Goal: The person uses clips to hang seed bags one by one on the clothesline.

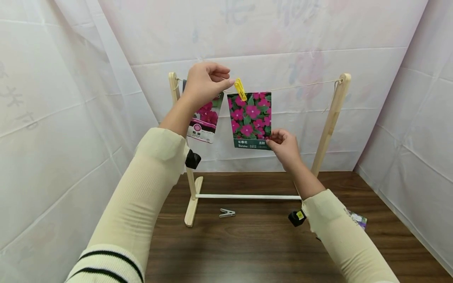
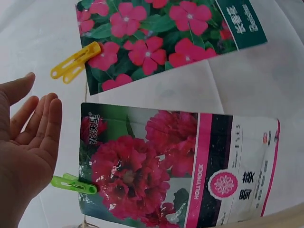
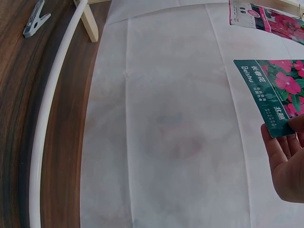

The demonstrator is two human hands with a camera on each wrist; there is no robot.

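Note:
A seed packet with pink flowers and a green band [image 1: 251, 118] hangs from the string, a yellow clothespin [image 1: 240, 89] clipped on its top edge. My right hand [image 1: 286, 149] pinches the packet's lower right corner between thumb and fingers. Beside the clothespin is my left hand [image 1: 209, 82]; the left wrist view shows its fingers spread apart from the clip, holding nothing. Left of that packet hangs a hollyhock seed packet [image 2: 137, 166], held on the string by a green clothespin [image 2: 75, 184]. In the head view, my left hand and forearm hide part of it.
The string [image 1: 301, 85] runs between two wooden posts [image 1: 329, 122], joined low down by a white rod [image 1: 247, 196]. A grey clothespin [image 1: 227, 213] lies on the brown table [image 1: 226, 251]. Another printed packet [image 1: 359, 220] shows past my right sleeve. White cloth [image 1: 265, 35] hangs behind.

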